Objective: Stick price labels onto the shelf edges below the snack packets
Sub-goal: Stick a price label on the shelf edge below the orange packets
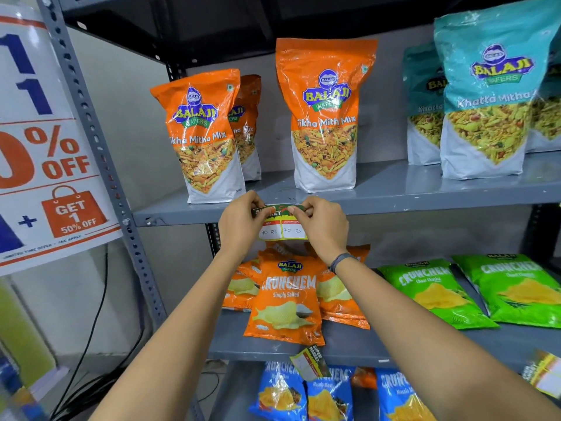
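Note:
A price label point(282, 230) with a dark header and two white handwritten boxes hangs against the front edge of the upper grey shelf point(425, 205). My left hand point(241, 224) pinches its top left corner. My right hand point(323, 227) pinches its top right corner. Two orange Tikha Mitha Mix packets point(203, 138) point(326, 117) stand on the shelf just above the label. Another label point(311, 361) hangs crooked on the edge of the shelf below, under an orange Crunchem packet point(285, 299).
Teal Khatta Mitha packets point(488, 95) stand at the right of the upper shelf. Green Crunchem packets point(437, 291) lie on the middle shelf, blue ones point(282, 393) below. A discount poster point(45, 141) hangs on the left upright. A yellow label point(545, 376) shows at the far right.

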`<state>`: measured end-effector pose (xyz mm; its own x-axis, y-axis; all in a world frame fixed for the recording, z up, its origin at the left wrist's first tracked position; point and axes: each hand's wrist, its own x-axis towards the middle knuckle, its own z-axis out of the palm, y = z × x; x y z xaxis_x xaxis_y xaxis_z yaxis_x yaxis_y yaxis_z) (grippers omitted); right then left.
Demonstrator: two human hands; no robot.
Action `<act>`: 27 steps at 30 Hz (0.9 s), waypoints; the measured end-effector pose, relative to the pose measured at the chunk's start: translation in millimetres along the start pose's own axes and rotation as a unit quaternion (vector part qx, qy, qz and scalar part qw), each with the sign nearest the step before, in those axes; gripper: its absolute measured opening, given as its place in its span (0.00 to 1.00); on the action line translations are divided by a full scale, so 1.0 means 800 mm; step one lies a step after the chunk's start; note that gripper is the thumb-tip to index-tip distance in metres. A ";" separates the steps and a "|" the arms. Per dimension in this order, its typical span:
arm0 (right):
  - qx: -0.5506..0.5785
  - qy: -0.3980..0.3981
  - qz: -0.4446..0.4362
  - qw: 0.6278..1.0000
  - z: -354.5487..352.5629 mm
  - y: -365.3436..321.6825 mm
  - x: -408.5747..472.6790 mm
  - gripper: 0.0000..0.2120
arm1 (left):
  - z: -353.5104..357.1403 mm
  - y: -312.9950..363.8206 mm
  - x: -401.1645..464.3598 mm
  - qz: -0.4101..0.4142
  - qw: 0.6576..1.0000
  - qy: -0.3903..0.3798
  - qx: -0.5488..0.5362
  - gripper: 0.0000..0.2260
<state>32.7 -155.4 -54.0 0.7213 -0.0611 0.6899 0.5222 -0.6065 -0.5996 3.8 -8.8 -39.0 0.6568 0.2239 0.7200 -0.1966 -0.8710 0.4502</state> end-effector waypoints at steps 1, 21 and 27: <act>0.000 -0.001 0.002 1.000 0.001 0.000 0.001 0.14 | 0.001 0.000 0.000 -0.003 1.000 0.001 0.000 0.11; 0.038 0.223 0.121 0.966 -0.183 0.133 0.005 0.12 | 0.117 0.211 -0.041 0.146 0.987 0.057 0.019 0.07; 0.018 0.389 0.150 0.909 -0.338 0.281 0.007 0.06 | 0.219 0.378 -0.068 0.238 0.968 -0.048 -0.062 0.11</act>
<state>31.2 -506.8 -75.3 0.3019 -0.7699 0.5622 0.3794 -0.4440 -0.8118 36.2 -360.9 -34.7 0.5340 -0.2364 0.8118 -0.5756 -0.8049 0.1443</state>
